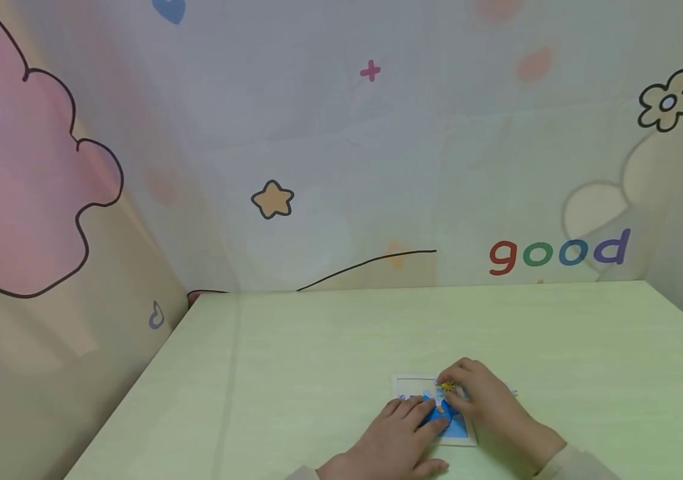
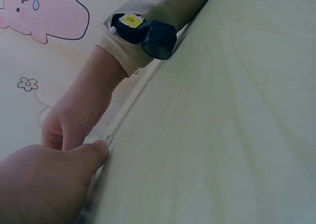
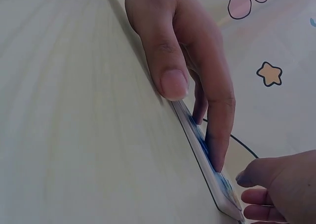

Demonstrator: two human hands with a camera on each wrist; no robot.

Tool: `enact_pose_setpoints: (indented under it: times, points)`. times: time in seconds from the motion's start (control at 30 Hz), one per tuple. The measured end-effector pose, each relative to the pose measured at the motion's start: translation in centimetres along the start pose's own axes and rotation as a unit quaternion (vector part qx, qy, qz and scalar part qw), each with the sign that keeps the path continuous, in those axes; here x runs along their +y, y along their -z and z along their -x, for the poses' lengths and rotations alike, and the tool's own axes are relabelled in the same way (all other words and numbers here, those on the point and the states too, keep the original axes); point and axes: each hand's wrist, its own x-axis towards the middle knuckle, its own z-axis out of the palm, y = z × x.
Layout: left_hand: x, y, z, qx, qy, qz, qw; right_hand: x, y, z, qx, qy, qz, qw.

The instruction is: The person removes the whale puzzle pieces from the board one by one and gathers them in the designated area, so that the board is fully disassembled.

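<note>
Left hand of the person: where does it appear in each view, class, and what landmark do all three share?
Head: left hand at the bottom, right of centre, on the framed picture.
Left wrist: lower left, cut off by the edge.
Right wrist: top centre, fingers reaching down to the framed picture.
Shared landmark: right hand.

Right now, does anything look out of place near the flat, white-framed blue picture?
One oddity: a tiny pale bit shows beyond the bare right hand, outside the flat, white-framed blue picture; too small to identify. Nothing looks spilled.
</note>
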Motion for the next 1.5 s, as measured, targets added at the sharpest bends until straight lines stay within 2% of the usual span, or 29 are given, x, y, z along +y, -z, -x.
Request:
enact_pose_setpoints:
  times: [0.43, 0.7, 1.0, 1.3, 1.5]
  points:
    - [-0.12, 0.06, 0.04, 0.013, -0.008, -0.004, 0.9999, -0.23, -0.6, 0.35, 0.025, 0.025, 0.051, 0.998]
    - [-0.06, 0.0, 0.03, 0.012, -0.007, -0.008, 0.9999, -0.39, -0.56, 0.44, 0.034, 0.011, 0.04, 0.9986]
    - [-0.05, -0.34, 0.04, 0.012, -0.005, -0.002, 0.9999, -0.44, -0.51, 0.47, 0.027, 0.022, 0.038, 0.9987]
    - [-0.02, -0.43, 0.02, 0.016, -0.003, -0.005, 0.9999, -0.39, -0.54, 0.43, 0.042, 0.028, 0.043, 0.9978]
    - [-0.03, -0.4, -0.06, 0.007, 0.001, 0.0, 1.0, -0.41, -0.5, 0.33, 0.057, 0.026, 0.046, 0.9969]
